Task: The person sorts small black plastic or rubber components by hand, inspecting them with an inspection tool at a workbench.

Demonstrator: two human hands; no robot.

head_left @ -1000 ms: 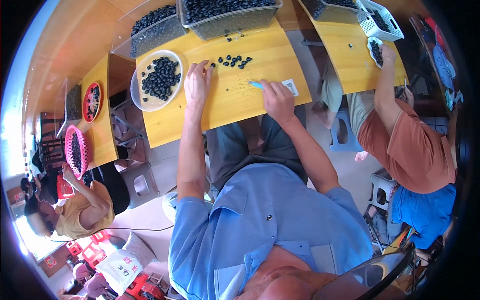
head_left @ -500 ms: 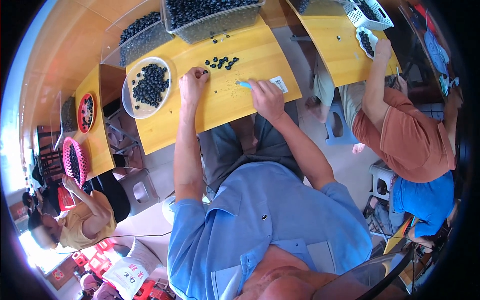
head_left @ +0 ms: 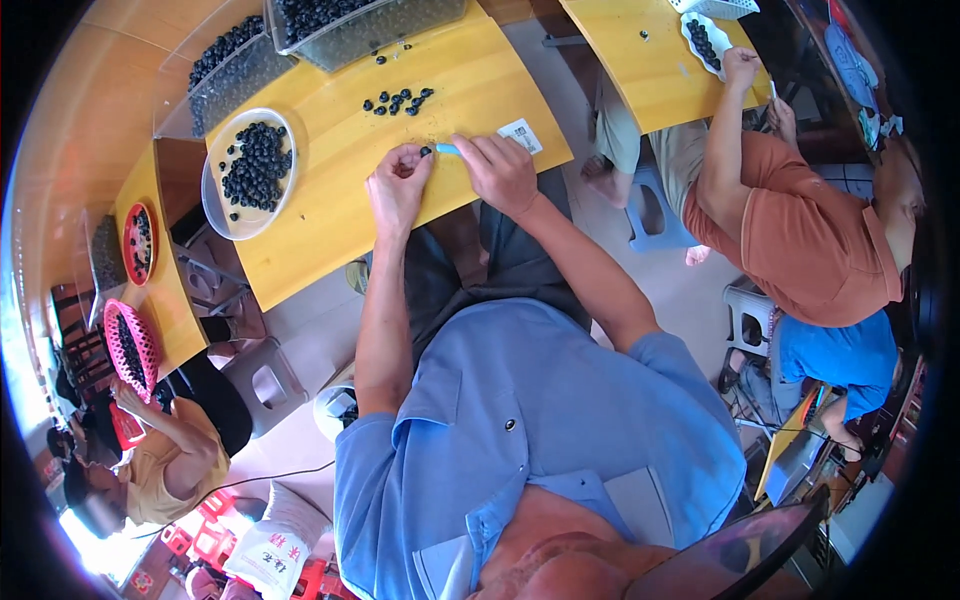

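Observation:
My left hand [head_left: 397, 188] pinches a small dark round ball [head_left: 426, 151], bead-like or berry-like, between thumb and fingertips. Beside it, my right hand [head_left: 499, 172] grips a small tool with a light-blue handle [head_left: 447, 149]. Its tip points left at the ball; whether it touches cannot be made out. Beyond both hands lies a loose group of similar dark balls [head_left: 397, 102] on the yellow wooden table [head_left: 330, 180]. To the left, a round clear tub [head_left: 212, 205] holds many more of them. A white printed card [head_left: 521, 136] lies near my right hand.
Clear bins [head_left: 350, 45] [head_left: 240, 90] full of dark balls stand at the table's far side. On the right, a person in a rust-coloured shirt [head_left: 790, 220] works over a white dish [head_left: 690, 40]. Another person sits left, by a pink basket [head_left: 146, 345].
Both hands have drawn closer together, bringing the ball and the blue-handled tool near each other. The whole view has shifted, so the table sits further left and higher.

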